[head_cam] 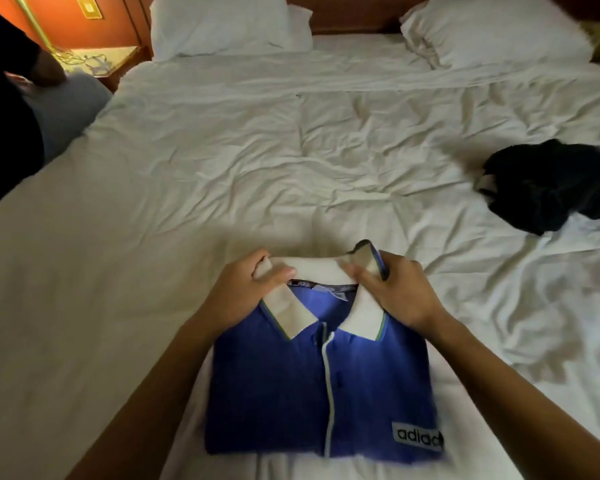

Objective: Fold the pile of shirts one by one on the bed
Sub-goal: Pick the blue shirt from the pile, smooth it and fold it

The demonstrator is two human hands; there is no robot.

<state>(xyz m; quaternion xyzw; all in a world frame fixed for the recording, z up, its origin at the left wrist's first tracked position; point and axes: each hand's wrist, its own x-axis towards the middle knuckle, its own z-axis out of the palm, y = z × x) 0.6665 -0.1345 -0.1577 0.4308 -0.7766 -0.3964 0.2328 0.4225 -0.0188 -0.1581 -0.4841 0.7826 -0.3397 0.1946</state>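
Work surface: a wide bed (222,150) covered with a creased white sheet. Two white pillows, one at the left (222,24) and one at the right (492,32), lie against a dark wooden headboard (354,12). A lit bedside table (97,60) stands at the far left corner against an orange-brown wall. A second person (7,116) in a dark top is at the left edge of the bed. A heap of dark garments (551,185) lies on the sheet at the right, well apart from the work area. The blue polo shirt (274,393) lies front side up at the near centre of the bed, folded to a compact rectangle. It has a white collar (321,266), a white-edged button placket (328,375) down the middle and a white adidas label (417,435) at its near right corner. The left hand (246,296) grips the left end of the collar, fingers curled round it and thumb laid across the top. The right hand (395,292) pinches the right end of the collar, which is turned up at that point.
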